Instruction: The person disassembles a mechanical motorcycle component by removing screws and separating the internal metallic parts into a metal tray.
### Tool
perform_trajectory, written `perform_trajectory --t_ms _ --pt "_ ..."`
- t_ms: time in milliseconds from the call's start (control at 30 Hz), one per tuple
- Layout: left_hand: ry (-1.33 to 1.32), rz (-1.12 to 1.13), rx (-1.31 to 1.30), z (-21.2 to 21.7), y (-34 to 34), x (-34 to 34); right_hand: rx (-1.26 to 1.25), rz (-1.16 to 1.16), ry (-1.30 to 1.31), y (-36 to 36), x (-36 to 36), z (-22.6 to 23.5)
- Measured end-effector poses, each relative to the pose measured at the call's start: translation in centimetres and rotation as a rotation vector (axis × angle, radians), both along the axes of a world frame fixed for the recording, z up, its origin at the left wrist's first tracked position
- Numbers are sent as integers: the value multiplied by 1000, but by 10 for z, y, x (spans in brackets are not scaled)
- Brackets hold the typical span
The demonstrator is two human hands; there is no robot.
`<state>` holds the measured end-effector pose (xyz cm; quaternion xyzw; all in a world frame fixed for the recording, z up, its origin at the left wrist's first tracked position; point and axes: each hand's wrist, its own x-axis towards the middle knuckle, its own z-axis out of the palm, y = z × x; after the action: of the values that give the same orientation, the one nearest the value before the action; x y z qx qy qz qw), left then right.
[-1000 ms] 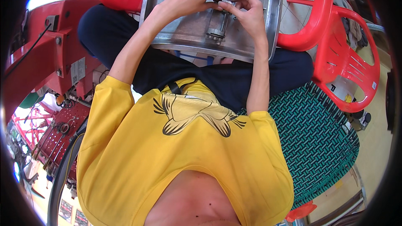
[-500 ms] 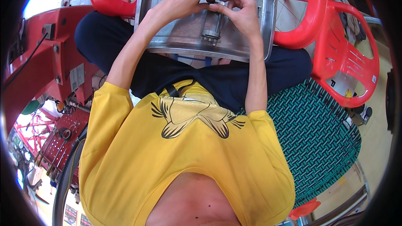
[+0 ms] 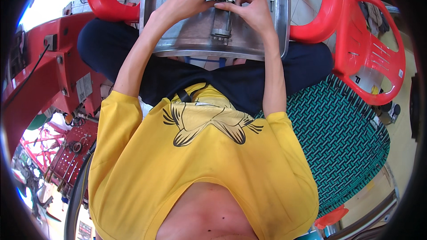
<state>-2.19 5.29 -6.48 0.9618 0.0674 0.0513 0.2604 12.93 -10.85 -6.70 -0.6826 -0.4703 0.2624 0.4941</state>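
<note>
**Fingertips at work on a small metal part over a steel tray**

Fingertips of both hands meet on the top end of a small grey cylindrical metal part [image 3: 221,21]. The left hand [image 3: 187,1] curls over it from one side, the right hand [image 3: 251,9] from the other, each pinching a small piece at its upper end. Both grips look closed on that piece, not released. The part lies lengthwise in a rectangular steel tray [image 3: 280,26], which rests across the person's lap between two red plastic chairs [image 3: 356,49].

Judged from the pinch, the step in hand is fine work on the part's end, fitting or loosening something small. The next move likely calls for steady, precise finger pressure while the part stays put in the tray.

What the fingers pinch is too small and too covered to name. The tray's far edge is cut off at the top of the view.
</note>
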Motion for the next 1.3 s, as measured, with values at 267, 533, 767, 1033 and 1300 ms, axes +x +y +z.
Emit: perform_trajectory --t_ms 267,533,767,1033,1300 --pt "-57 -8 -40 0 0 0 49 -7 87 -2 2 1" --pt "-38 -5 -27 -5 3 0 36 -181 301 -2 8 -2" --pt "13 44 80 9 -5 1 102 -184 266 1 9 -7" --pt "75 44 72 12 -5 2 77 -76 328 0 -2 6" --pt "7 38 22 9 -6 2 45 -153 266 0 3 0"
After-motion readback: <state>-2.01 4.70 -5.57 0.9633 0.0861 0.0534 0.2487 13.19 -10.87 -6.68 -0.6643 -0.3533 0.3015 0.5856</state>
